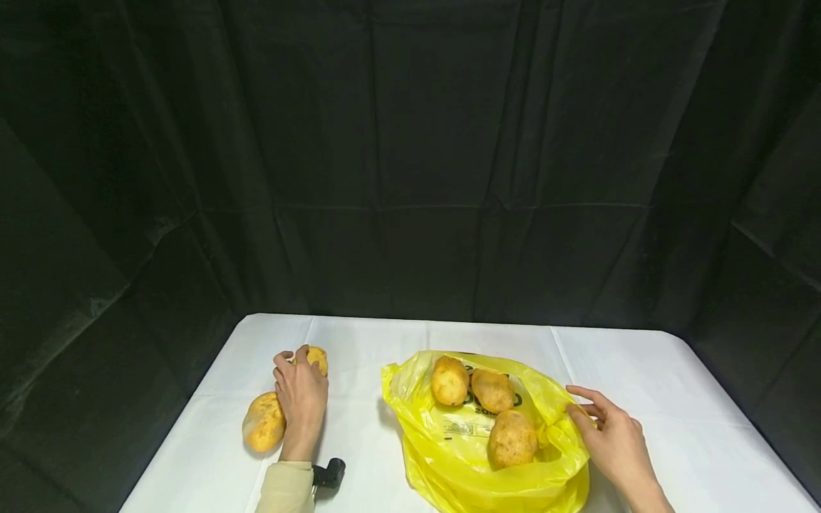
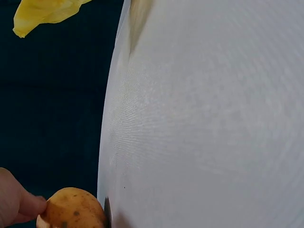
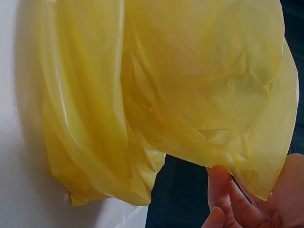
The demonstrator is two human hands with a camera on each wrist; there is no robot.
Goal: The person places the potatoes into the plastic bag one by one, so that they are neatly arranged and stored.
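Note:
On the left of the white table my left hand (image 1: 301,394) grips a potato (image 1: 318,359), fingers over its top. The left wrist view shows the thumb against the brown-spotted skin of this potato (image 2: 72,211). Another potato (image 1: 263,426) lies just beside that hand, nearer to me. A yellow plastic bag (image 1: 477,491) stands with its mouth spread wide, and three potatoes (image 1: 512,440) show inside it. My right hand (image 1: 618,440) pinches the bag's right rim between thumb and fingers. In the right wrist view the yellow film (image 3: 209,95) hangs down to the fingers (image 3: 219,183).
A white cloth covers the table (image 1: 359,413). Dark curtains (image 1: 436,164) enclose it at the back and both sides. A small black device (image 1: 329,473) sits at the left wrist, by the beige sleeve (image 1: 286,488).

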